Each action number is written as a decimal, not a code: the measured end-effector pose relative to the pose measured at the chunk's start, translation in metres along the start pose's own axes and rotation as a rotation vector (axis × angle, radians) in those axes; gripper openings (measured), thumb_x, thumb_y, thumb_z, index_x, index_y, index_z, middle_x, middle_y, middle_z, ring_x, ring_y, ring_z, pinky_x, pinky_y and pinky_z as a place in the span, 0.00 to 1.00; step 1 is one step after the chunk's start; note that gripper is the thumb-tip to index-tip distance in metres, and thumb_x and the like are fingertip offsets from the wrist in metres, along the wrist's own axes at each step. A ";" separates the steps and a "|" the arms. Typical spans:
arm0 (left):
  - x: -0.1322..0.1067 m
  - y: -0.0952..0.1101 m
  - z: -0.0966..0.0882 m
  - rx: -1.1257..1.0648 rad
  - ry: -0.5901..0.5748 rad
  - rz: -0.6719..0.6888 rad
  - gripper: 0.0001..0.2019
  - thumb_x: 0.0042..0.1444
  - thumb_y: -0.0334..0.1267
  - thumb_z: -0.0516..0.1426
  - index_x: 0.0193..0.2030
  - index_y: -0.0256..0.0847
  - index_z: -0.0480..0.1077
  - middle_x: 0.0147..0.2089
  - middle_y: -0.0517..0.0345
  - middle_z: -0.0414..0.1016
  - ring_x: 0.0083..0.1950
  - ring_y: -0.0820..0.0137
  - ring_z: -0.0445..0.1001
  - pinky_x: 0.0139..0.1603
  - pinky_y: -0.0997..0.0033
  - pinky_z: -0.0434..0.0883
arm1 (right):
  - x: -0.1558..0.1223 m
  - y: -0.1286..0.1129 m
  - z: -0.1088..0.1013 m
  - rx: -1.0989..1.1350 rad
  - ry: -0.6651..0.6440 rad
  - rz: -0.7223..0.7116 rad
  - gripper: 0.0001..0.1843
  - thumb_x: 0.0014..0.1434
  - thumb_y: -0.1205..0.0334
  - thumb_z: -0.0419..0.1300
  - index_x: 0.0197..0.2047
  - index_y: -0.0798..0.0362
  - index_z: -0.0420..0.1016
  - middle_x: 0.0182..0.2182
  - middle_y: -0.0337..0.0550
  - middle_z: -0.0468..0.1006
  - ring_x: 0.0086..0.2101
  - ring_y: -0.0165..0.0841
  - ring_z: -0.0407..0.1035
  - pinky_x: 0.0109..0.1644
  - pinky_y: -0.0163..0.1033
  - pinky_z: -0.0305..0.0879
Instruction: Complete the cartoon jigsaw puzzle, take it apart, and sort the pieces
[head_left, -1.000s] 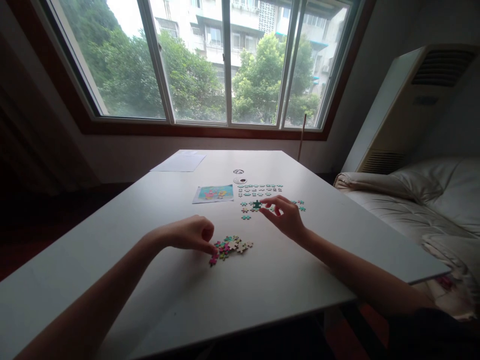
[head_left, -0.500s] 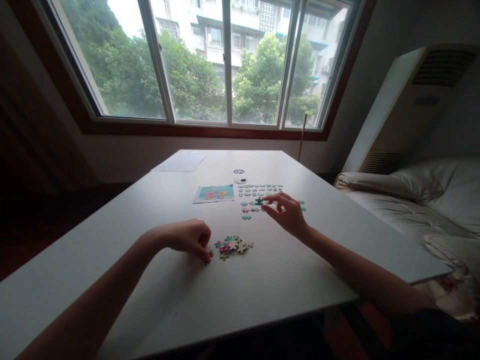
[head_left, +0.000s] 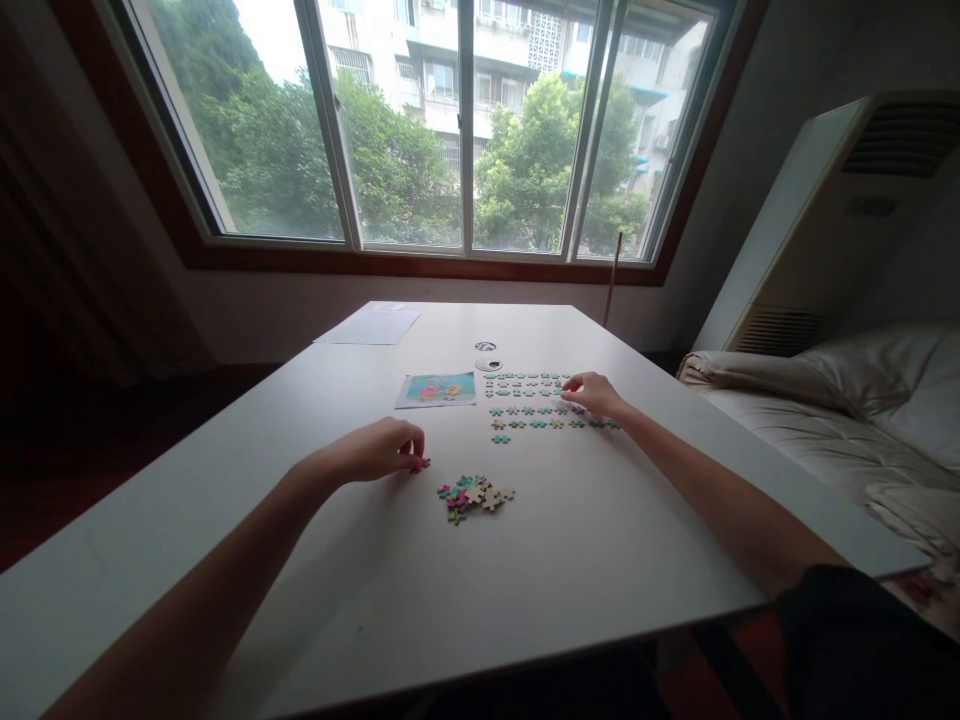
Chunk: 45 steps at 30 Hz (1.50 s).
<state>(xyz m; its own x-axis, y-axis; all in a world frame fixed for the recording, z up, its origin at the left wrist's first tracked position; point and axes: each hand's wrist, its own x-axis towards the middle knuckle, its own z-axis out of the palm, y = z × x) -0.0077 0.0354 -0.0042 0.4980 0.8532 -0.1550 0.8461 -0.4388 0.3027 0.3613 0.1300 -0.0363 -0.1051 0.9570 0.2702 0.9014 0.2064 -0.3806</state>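
Note:
My left hand [head_left: 381,447] is closed, its thumb and fingers pinching a pink puzzle piece [head_left: 425,463] just above the white table [head_left: 315,560]. A loose pile of puzzle pieces [head_left: 474,496], pink, teal, green and pale-backed, lies to the right and nearer me. My right hand [head_left: 596,394] reaches over the right part of the laid-out rows of puzzle pieces [head_left: 529,411]. Its thumb and fingertips come together at a small teal piece at the end of a row, partly hidden by the fingers.
A colourful picture sheet [head_left: 436,389] lies left of the rows. Behind it are two small round items [head_left: 489,365]. White paper [head_left: 367,326] rests at the far left corner. A pale sofa [head_left: 810,400] and a tall air conditioner [head_left: 802,230] stand at right, a window [head_left: 465,130] ahead.
My right hand has moved right and away from me, carrying a teal puzzle piece to the rows. My left hand has moved slightly forward with the pink piece. The view has shifted a little.

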 end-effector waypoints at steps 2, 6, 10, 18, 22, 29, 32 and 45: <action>-0.001 0.003 0.000 0.013 0.011 0.003 0.13 0.47 0.48 0.52 0.31 0.42 0.71 0.30 0.57 0.72 0.29 0.70 0.68 0.27 0.74 0.60 | 0.002 0.005 0.003 -0.003 -0.015 0.036 0.13 0.44 0.56 0.61 0.32 0.53 0.77 0.30 0.43 0.77 0.30 0.32 0.70 0.32 0.32 0.60; 0.000 0.006 0.003 0.078 0.068 0.028 0.15 0.45 0.50 0.54 0.33 0.42 0.71 0.31 0.57 0.72 0.30 0.69 0.69 0.30 0.73 0.61 | 0.004 0.010 0.008 0.004 -0.034 0.077 0.13 0.45 0.56 0.60 0.34 0.53 0.77 0.29 0.42 0.78 0.28 0.30 0.70 0.29 0.31 0.60; 0.004 0.005 0.006 0.079 0.100 0.035 0.11 0.46 0.45 0.54 0.32 0.42 0.72 0.32 0.56 0.72 0.31 0.68 0.69 0.31 0.73 0.62 | 0.006 0.011 0.008 -0.003 -0.038 0.076 0.13 0.45 0.56 0.60 0.34 0.53 0.78 0.29 0.42 0.78 0.28 0.31 0.70 0.29 0.31 0.60; 0.004 0.002 0.007 0.048 0.102 0.016 0.10 0.45 0.40 0.54 0.32 0.41 0.73 0.33 0.54 0.73 0.33 0.68 0.70 0.31 0.73 0.64 | -0.006 -0.005 -0.004 -0.013 0.020 -0.021 0.12 0.48 0.57 0.58 0.34 0.53 0.77 0.30 0.42 0.77 0.30 0.31 0.69 0.33 0.33 0.60; 0.005 0.002 0.008 0.059 0.081 -0.013 0.10 0.44 0.39 0.54 0.33 0.42 0.74 0.31 0.55 0.74 0.31 0.68 0.70 0.29 0.74 0.63 | -0.032 -0.027 -0.005 0.019 0.044 -0.123 0.10 0.51 0.57 0.55 0.34 0.51 0.75 0.32 0.40 0.76 0.29 0.29 0.68 0.33 0.33 0.60; 0.005 0.014 0.009 0.084 0.120 0.004 0.09 0.43 0.34 0.53 0.28 0.41 0.74 0.29 0.56 0.75 0.32 0.68 0.71 0.30 0.74 0.63 | -0.076 -0.060 0.001 0.140 0.102 -0.377 0.07 0.53 0.61 0.55 0.31 0.53 0.74 0.28 0.40 0.73 0.23 0.25 0.62 0.29 0.32 0.58; 0.006 0.015 0.010 0.080 0.113 0.029 0.08 0.44 0.35 0.53 0.28 0.40 0.73 0.29 0.56 0.74 0.31 0.68 0.70 0.29 0.74 0.63 | -0.086 -0.070 0.003 0.169 0.085 -0.411 0.07 0.54 0.62 0.54 0.31 0.52 0.73 0.29 0.40 0.73 0.21 0.24 0.60 0.28 0.32 0.58; 0.006 0.006 0.013 0.007 0.068 0.099 0.05 0.48 0.37 0.50 0.30 0.38 0.64 0.34 0.54 0.68 0.34 0.68 0.65 0.33 0.72 0.62 | -0.104 -0.089 0.009 0.220 0.083 -0.519 0.06 0.54 0.64 0.54 0.31 0.53 0.73 0.27 0.39 0.72 0.21 0.22 0.59 0.28 0.30 0.57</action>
<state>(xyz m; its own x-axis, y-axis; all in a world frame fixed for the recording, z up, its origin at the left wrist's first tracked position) 0.0030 0.0342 -0.0157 0.5654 0.8226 -0.0600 0.7947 -0.5238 0.3067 0.2888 0.0138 -0.0384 -0.4695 0.7015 0.5362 0.6305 0.6915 -0.3525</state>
